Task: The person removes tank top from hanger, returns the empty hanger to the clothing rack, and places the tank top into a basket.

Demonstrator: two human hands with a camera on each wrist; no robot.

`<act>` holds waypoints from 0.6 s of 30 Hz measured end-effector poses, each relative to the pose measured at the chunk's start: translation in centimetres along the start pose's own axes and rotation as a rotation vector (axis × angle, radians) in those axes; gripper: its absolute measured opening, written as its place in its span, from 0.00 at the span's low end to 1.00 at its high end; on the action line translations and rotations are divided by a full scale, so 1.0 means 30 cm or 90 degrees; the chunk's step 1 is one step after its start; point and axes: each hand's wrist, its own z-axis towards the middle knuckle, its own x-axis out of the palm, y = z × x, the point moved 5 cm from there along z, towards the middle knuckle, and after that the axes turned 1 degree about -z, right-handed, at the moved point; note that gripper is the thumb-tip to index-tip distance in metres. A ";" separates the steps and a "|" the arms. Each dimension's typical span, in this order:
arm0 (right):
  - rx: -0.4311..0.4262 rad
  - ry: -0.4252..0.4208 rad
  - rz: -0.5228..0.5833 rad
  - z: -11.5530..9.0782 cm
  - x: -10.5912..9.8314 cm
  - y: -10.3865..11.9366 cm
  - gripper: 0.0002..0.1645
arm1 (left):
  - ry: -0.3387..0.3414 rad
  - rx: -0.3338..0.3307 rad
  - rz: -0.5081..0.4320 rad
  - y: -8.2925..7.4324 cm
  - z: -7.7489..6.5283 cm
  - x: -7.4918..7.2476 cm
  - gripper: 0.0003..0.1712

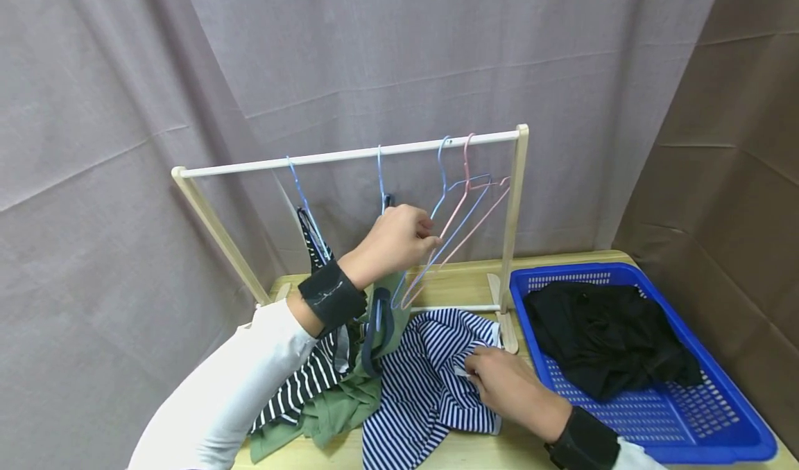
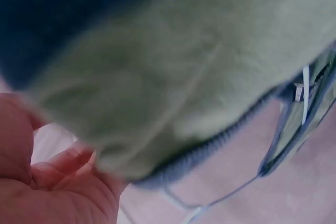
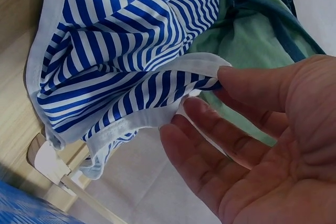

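A navy-and-white striped garment (image 1: 418, 387) with white trim lies crumpled on the table. Thumb and fingers of my right hand (image 1: 508, 383) pinch its white edge (image 3: 202, 66). My left hand (image 1: 399, 238) is raised below the rail, loosely bent, its fingertips close to a blue hanger (image 1: 442, 158) and a pink hanger (image 1: 465, 161). Nothing shows between the left thumb and fingers in the left wrist view, though the fingertips are partly hidden. Beside that hand hangs a green garment (image 2: 173, 77) with dark blue trim, blurred.
A white rail (image 1: 250, 168) with wooden posts holds the hangers. Another striped garment (image 1: 308, 380) hangs at the left, near green cloth (image 1: 346, 404) on the table. On the right stands a blue basket (image 1: 624, 428) with black clothing (image 1: 599, 331) inside. Grey curtain (image 1: 387, 54) backs the table.
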 end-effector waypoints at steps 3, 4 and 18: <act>-0.003 -0.006 0.000 0.000 0.003 0.003 0.10 | -0.020 0.009 -0.002 0.004 -0.038 -0.021 0.15; -0.002 -0.007 0.000 -0.001 0.004 0.004 0.11 | -0.026 0.013 -0.008 0.005 -0.054 -0.027 0.15; 0.012 -0.025 -0.014 -0.001 0.012 0.006 0.11 | -0.028 0.070 -0.303 -0.060 -0.409 0.073 0.12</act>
